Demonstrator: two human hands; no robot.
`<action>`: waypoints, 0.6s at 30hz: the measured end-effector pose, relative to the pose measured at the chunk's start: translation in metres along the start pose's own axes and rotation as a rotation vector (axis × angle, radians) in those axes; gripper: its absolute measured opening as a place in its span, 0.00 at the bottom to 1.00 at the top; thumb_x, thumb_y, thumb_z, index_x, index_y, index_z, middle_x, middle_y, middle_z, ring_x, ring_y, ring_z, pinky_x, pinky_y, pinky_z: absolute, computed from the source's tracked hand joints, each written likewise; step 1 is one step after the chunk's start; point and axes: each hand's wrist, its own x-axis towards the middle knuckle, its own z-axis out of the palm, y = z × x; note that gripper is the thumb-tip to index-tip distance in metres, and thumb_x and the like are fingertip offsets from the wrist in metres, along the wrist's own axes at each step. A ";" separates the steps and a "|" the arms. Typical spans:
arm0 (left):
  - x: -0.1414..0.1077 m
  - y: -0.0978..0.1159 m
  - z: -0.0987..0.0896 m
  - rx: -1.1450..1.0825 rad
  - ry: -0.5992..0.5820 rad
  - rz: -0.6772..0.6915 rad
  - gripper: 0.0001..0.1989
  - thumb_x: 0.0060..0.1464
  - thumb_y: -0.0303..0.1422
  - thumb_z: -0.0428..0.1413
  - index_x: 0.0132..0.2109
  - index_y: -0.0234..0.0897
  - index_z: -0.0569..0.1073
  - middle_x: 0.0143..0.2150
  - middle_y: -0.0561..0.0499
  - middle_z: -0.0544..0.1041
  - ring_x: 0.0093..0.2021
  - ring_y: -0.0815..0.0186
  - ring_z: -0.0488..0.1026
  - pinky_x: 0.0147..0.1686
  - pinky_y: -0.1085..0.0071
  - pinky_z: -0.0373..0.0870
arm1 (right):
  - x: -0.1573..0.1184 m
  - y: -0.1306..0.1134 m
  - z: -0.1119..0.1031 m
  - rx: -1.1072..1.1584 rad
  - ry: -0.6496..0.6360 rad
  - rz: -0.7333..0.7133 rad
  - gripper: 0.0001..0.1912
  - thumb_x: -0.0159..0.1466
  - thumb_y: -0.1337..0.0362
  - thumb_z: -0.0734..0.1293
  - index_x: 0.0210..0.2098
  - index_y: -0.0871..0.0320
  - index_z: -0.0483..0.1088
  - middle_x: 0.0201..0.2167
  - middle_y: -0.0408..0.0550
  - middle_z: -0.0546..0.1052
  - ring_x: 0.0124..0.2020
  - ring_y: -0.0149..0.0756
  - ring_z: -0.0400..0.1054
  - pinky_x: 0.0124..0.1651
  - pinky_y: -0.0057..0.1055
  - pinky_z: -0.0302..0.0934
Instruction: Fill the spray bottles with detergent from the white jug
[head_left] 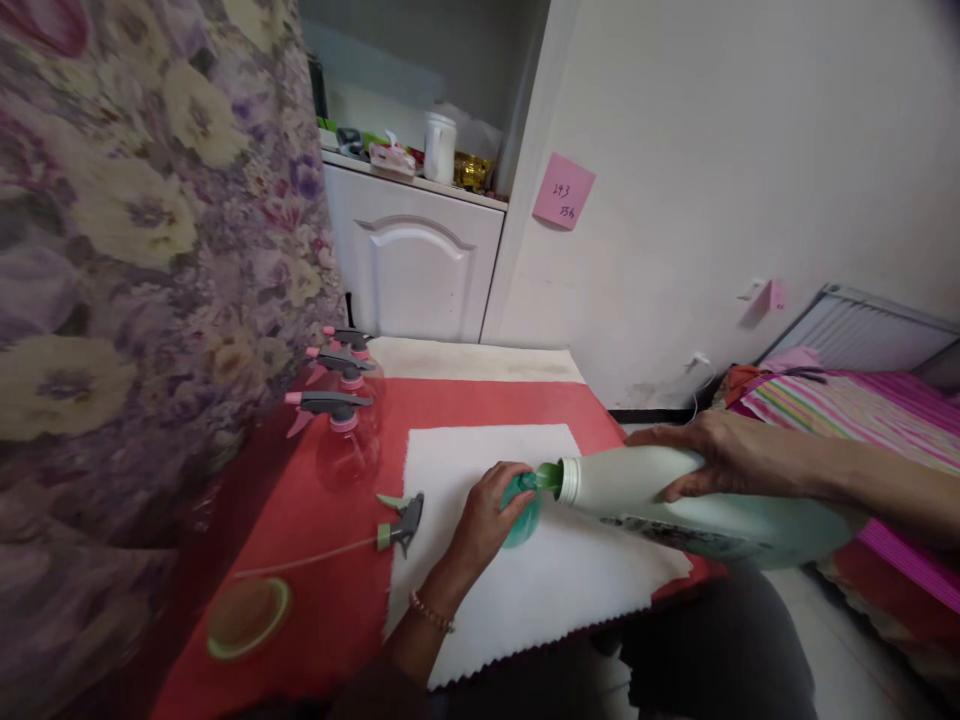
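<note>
My left hand (487, 512) is closed around the neck of a green see-through spray bottle (520, 522), which stands without its top on a white cloth (577, 580). In my right hand (709, 455) is a large pale green jug (637, 480), tipped nearly level with its mouth towards the bottle's neck. Green liquid (550, 478) shows at the jug's mouth, right by the bottle opening. Left of the cloth's middle lies a grey and green spray head (401, 522), its thin tube (315, 557) stretching leftward. A round lid with a green rim (281, 612) rests near the table's front left.
Several clear spray bottles with pink and grey tops (346, 455) stand at the table's left, beside a floral curtain (165, 230). The table has a red cover (480, 400). Behind it are a white cabinet (420, 260) and a wall. A bed (885, 420) is at right.
</note>
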 end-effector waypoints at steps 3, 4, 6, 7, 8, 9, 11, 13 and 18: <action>0.000 -0.001 0.000 0.004 0.002 0.006 0.10 0.57 0.30 0.55 0.47 0.40 0.72 0.45 0.49 0.75 0.48 0.62 0.72 0.49 0.66 0.65 | 0.000 0.001 0.000 -0.009 -0.007 -0.001 0.35 0.61 0.43 0.64 0.60 0.56 0.64 0.26 0.46 0.74 0.25 0.35 0.67 0.28 0.27 0.55; 0.000 -0.001 0.001 0.006 0.002 0.009 0.10 0.57 0.30 0.55 0.47 0.40 0.71 0.45 0.49 0.75 0.48 0.62 0.72 0.49 0.66 0.65 | 0.001 0.002 0.000 -0.017 -0.005 -0.003 0.35 0.61 0.42 0.64 0.61 0.57 0.64 0.26 0.46 0.74 0.25 0.34 0.67 0.27 0.27 0.55; 0.000 -0.002 0.001 0.007 0.003 0.014 0.10 0.57 0.30 0.55 0.47 0.41 0.72 0.45 0.49 0.75 0.48 0.62 0.72 0.49 0.65 0.66 | 0.001 0.003 0.000 -0.030 -0.002 -0.005 0.36 0.61 0.42 0.64 0.61 0.58 0.64 0.25 0.46 0.73 0.25 0.34 0.67 0.27 0.27 0.55; 0.000 -0.003 0.001 0.008 0.003 0.014 0.10 0.57 0.30 0.55 0.47 0.41 0.72 0.45 0.49 0.75 0.48 0.61 0.72 0.49 0.65 0.66 | 0.001 0.003 0.001 -0.031 -0.001 -0.005 0.36 0.61 0.42 0.64 0.61 0.58 0.64 0.25 0.46 0.74 0.25 0.35 0.67 0.28 0.27 0.55; 0.000 -0.003 0.001 0.008 0.001 0.015 0.10 0.58 0.30 0.55 0.47 0.41 0.72 0.45 0.49 0.75 0.48 0.61 0.72 0.49 0.65 0.66 | 0.001 0.003 0.001 -0.027 -0.002 -0.005 0.36 0.61 0.42 0.64 0.61 0.58 0.64 0.26 0.47 0.74 0.25 0.35 0.67 0.28 0.27 0.55; 0.000 -0.003 0.001 0.008 -0.001 0.016 0.10 0.58 0.31 0.55 0.47 0.41 0.72 0.45 0.49 0.75 0.48 0.61 0.72 0.49 0.64 0.66 | 0.001 0.003 0.000 -0.023 -0.005 -0.002 0.35 0.61 0.42 0.64 0.61 0.57 0.64 0.26 0.46 0.74 0.25 0.35 0.67 0.28 0.27 0.55; 0.000 -0.003 0.001 0.007 -0.003 0.018 0.10 0.58 0.31 0.55 0.47 0.41 0.72 0.46 0.48 0.75 0.48 0.61 0.72 0.50 0.64 0.66 | 0.000 0.002 0.000 -0.019 -0.006 0.005 0.35 0.61 0.42 0.64 0.61 0.56 0.64 0.26 0.46 0.73 0.25 0.35 0.67 0.28 0.27 0.55; 0.000 -0.002 0.001 0.008 -0.003 0.014 0.10 0.58 0.31 0.55 0.47 0.41 0.72 0.46 0.48 0.75 0.48 0.61 0.72 0.50 0.64 0.66 | 0.000 0.001 0.000 -0.021 -0.002 0.007 0.35 0.61 0.42 0.64 0.61 0.55 0.63 0.25 0.45 0.73 0.25 0.35 0.66 0.27 0.27 0.55; 0.000 -0.001 0.001 0.006 0.009 0.015 0.10 0.57 0.31 0.55 0.47 0.41 0.72 0.45 0.49 0.76 0.47 0.61 0.72 0.49 0.65 0.67 | 0.000 0.002 0.000 -0.017 -0.004 0.007 0.35 0.61 0.42 0.64 0.61 0.55 0.63 0.26 0.46 0.73 0.25 0.35 0.67 0.27 0.27 0.55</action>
